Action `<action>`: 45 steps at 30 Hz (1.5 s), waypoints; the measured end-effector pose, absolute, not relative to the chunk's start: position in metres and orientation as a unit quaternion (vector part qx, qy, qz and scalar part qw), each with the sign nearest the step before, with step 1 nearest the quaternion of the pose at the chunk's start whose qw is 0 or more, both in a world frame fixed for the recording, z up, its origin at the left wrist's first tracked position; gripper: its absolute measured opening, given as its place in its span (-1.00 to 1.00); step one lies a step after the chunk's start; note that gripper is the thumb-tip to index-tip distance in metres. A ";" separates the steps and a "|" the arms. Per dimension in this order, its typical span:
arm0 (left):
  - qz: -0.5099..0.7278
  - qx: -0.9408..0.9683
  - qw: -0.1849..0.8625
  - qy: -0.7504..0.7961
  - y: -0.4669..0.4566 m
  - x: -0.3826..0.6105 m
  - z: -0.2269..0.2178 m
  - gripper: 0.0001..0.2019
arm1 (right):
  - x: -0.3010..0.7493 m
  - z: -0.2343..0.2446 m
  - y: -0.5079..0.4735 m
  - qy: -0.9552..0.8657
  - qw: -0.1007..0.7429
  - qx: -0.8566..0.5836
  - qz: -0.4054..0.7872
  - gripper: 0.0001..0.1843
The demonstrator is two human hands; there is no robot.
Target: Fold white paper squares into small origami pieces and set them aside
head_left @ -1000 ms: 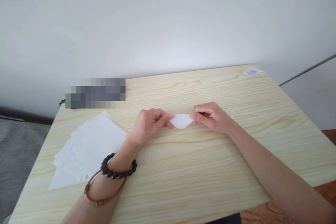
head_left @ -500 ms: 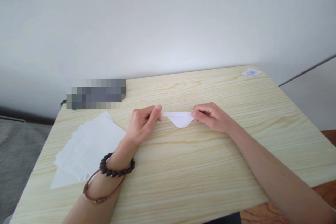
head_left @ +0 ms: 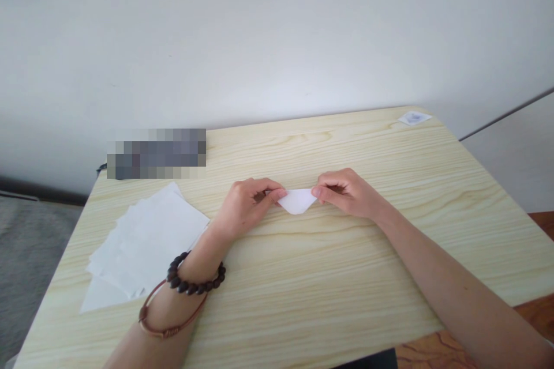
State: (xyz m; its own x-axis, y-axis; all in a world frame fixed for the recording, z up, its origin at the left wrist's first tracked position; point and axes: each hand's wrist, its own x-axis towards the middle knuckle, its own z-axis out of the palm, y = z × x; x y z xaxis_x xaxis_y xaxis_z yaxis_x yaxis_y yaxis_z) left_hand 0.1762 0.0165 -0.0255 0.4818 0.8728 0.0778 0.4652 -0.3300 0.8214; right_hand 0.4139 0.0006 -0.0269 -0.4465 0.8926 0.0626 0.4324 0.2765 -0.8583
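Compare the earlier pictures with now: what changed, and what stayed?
Since the second picture, the left hand has moved right, lowering its raised thumb onto the left end of the small white paper, whose top strip no longer shows. The right hand still pinches the other end; the paper sheets stayed put.

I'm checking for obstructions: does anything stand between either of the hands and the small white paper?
Nothing visible does: the left hand and the right hand pinch the small white paper directly at opposite ends.
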 end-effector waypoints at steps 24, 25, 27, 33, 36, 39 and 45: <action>0.234 0.742 0.424 0.463 0.015 0.178 -0.016 -0.66 | 0.413 -0.028 0.001 -0.729 0.293 -0.461 0.412 -0.63; 0.235 0.744 0.424 0.460 0.015 0.179 -0.015 -0.66 | 0.412 -0.028 0.000 -0.731 0.290 -0.461 0.410 -0.62; 0.239 0.747 0.425 0.451 0.014 0.180 -0.014 -0.67 | 0.411 -0.027 -0.001 -0.736 0.290 -0.456 0.407 -0.63; 0.227 0.781 0.416 0.407 0.013 0.182 -0.016 -0.74 | 0.403 -0.028 -0.002 -0.811 0.277 -0.414 0.307 -0.68; 0.210 0.788 0.407 0.412 0.012 0.184 -0.016 -0.74 | 0.400 -0.029 -0.001 -0.819 0.280 -0.417 0.277 -0.67; 0.203 0.775 0.430 0.417 0.012 0.185 -0.015 -0.73 | 0.400 -0.028 0.000 -0.807 0.282 -0.422 0.302 -0.67; 0.216 0.783 0.427 0.397 0.012 0.186 -0.017 -0.76 | 0.401 -0.028 -0.001 -0.814 0.274 -0.402 0.317 -0.62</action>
